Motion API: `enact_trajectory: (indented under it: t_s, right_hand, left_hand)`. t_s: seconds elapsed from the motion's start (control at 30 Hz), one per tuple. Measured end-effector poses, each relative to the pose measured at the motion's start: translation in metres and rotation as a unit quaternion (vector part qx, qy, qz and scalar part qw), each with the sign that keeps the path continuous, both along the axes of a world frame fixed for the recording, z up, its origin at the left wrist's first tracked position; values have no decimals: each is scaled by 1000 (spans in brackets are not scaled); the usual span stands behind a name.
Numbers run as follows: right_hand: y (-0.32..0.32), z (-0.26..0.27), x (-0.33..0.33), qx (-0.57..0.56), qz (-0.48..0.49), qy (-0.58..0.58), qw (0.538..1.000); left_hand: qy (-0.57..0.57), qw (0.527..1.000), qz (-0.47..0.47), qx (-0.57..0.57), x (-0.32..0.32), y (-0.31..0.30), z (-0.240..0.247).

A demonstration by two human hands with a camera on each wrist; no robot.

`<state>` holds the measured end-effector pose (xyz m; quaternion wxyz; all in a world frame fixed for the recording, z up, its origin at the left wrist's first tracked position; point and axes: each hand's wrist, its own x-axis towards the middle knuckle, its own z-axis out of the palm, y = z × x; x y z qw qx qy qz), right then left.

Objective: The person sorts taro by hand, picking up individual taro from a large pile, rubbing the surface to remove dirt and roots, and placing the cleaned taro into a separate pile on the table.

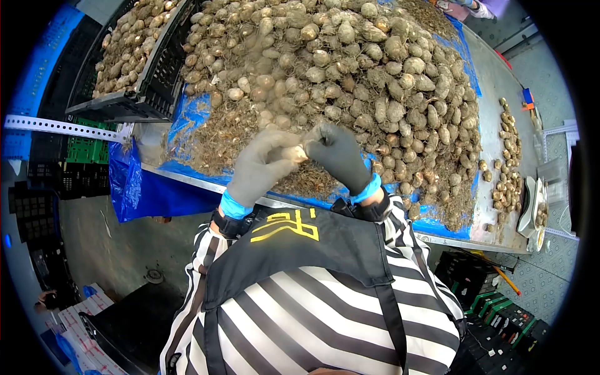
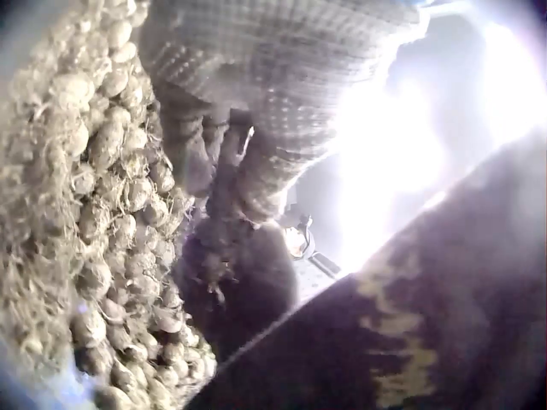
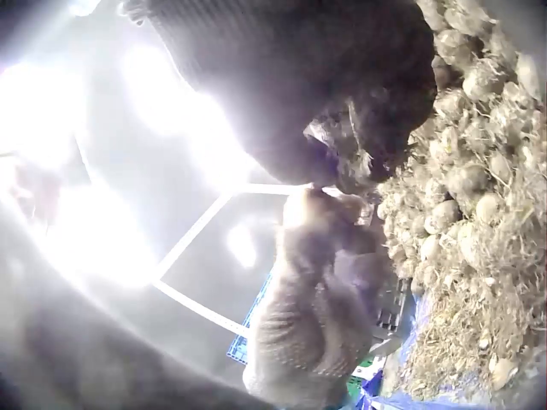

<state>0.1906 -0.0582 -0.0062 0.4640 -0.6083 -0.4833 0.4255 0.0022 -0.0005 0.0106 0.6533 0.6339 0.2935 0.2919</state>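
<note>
A big heap of brown bulbs [image 1: 350,69] with stringy roots covers a blue sheet on the metal table [image 1: 500,81]. In front of the heap both gloved hands meet around one pale bulb [image 1: 296,153]. My left hand [image 1: 265,164], in a light grey glove, grips the bulb from the left. My right hand [image 1: 334,153], in a dark grey glove, pinches it from the right. In the left wrist view the light glove [image 2: 273,77] sits above the dark glove [image 2: 239,273] beside the heap [image 2: 85,213]. In the right wrist view the dark glove [image 3: 342,85] and light glove [image 3: 316,299] touch beside the heap [image 3: 470,205].
A black crate [image 1: 134,56] filled with bulbs stands at the table's left end. Loose cleaned bulbs [image 1: 509,169] lie on bare metal to the right, near a small dish [image 1: 532,209]. Green and black crates [image 1: 87,156] stack below the table. Another person's hand [image 1: 465,9] shows at the far edge.
</note>
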Motion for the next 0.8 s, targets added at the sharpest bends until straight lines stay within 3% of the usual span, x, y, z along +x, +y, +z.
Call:
enact_trajectory:
  t_s: [0.1, 0.2, 0.3, 0.4, 0.43, 0.53, 0.6, 0.8]
  right_hand:
    - [7, -22, 10, -13, -53, -43, 998]
    - [0, -20, 18, -59, -3, -225, 973]
    - [-8, -14, 12, 22, -40, -80, 996]
    - [-11, 8, -5, 129, -69, 27, 989]
    - [-12, 14, -8, 150, -62, -3, 987]
    - [-12, 20, -16, 202, -56, -93, 973]
    - [-10, 15, -23, 225, -75, -154, 959]
    - [-11, 12, -20, 224, -59, -216, 949]
  left_hand:
    - [12, 988, 8, -154, 3, -6, 13]
    - [-66, 976, 31, -203, -2, -2, 4]
    - [-115, 971, 23, -209, -5, 2, -9]
    - [-149, 961, 25, -234, -2, 0, -10]
    - [-156, 958, 27, -239, 0, 1, -10]
    - [-114, 965, 57, -229, 3, 0, -7]
    - [-82, 982, 65, -159, 2, 1, -13]
    - [0, 994, 49, -94, 0, 1, 1]
